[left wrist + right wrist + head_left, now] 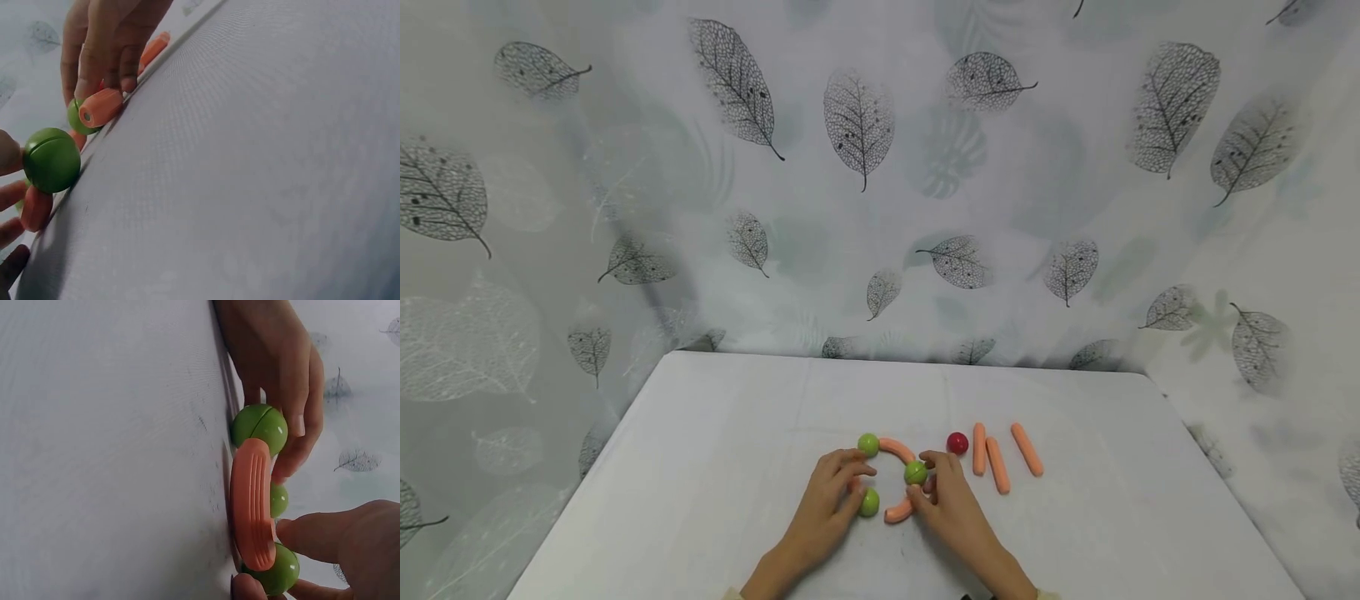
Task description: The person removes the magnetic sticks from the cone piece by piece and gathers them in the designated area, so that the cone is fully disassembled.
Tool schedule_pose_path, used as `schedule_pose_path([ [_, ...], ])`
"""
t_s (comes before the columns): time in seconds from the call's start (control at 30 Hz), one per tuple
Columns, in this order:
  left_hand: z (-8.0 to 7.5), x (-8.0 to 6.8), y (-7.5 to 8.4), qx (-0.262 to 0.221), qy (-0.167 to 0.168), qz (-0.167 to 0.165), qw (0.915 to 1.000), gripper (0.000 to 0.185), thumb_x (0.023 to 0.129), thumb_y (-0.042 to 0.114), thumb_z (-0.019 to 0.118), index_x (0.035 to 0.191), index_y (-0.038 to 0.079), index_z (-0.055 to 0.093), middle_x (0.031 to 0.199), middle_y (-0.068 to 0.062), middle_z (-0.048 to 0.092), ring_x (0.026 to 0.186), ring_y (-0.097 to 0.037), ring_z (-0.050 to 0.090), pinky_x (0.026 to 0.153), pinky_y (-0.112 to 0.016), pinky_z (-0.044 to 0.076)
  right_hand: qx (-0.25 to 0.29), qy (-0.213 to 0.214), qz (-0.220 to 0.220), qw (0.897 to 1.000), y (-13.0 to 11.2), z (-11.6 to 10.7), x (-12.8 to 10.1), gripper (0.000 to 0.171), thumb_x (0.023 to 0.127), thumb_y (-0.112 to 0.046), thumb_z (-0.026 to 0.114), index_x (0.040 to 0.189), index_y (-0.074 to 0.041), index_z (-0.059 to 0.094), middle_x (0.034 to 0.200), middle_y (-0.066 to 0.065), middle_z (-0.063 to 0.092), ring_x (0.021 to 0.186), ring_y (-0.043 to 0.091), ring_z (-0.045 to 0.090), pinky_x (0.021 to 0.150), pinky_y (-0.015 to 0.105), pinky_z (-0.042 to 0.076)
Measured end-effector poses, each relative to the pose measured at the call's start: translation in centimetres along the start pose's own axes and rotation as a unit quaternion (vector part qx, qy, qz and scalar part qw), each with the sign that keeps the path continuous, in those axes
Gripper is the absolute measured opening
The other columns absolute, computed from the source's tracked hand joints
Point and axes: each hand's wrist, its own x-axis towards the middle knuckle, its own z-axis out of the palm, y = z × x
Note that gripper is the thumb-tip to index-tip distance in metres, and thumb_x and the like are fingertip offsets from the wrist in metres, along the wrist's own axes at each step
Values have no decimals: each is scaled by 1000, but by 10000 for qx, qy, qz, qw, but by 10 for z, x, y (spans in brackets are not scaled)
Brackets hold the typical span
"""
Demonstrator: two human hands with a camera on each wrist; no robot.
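Observation:
On the white table (pixel 715 467) lies a partial ring of green balls and curved orange pieces. My left hand (pixel 857 490) pinches the near green ball (pixel 868 502), which shows large in the left wrist view (pixel 51 160). My right hand (pixel 922 485) pinches the right green ball (pixel 915 472) where it meets the near curved orange piece (pixel 898 511). The right wrist view shows that curved piece (pixel 252 503) spanning from the left hand's ball (pixel 259 428) to the right hand's ball (pixel 278 570). A far green ball (pixel 868 444) and another curved piece (pixel 897 448) lie beyond.
A red ball (pixel 957 442) and three straight orange sticks (pixel 997 465) lie just right of my right hand. A leaf-patterned cloth (pixel 880 208) hangs behind and beside the table. The table's rounded far corners are in view.

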Motion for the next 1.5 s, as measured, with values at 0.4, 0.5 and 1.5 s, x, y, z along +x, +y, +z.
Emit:
schedule_pose_path([
  [0.4,0,-1,-1,192,631,321,9973,20,89,1,74,96,21,73,85,19,71,83,3,60,80,-25,44,-21,-67,-5,10000,6,3,3,52,90,-11,79,135,-2,55,110,8,52,82,10,49,65,19,44],
  [0.5,-1,-1,-1,121,723,375,9966,25,87,-2,74,96,21,73,87,18,71,82,3,58,79,-22,43,-106,-106,-22,9999,6,4,2,54,89,-9,79,137,-2,54,112,9,52,84,11,50,65,19,45],
  [1.5,2,0,0,143,-118,43,9998,13,101,23,68,113,23,71,111,14,70,89,-2,58,81,-28,47,282,-682,-371,9966,3,-2,1,43,90,-7,77,131,-9,65,99,1,67,74,3,52,61,20,47],
])
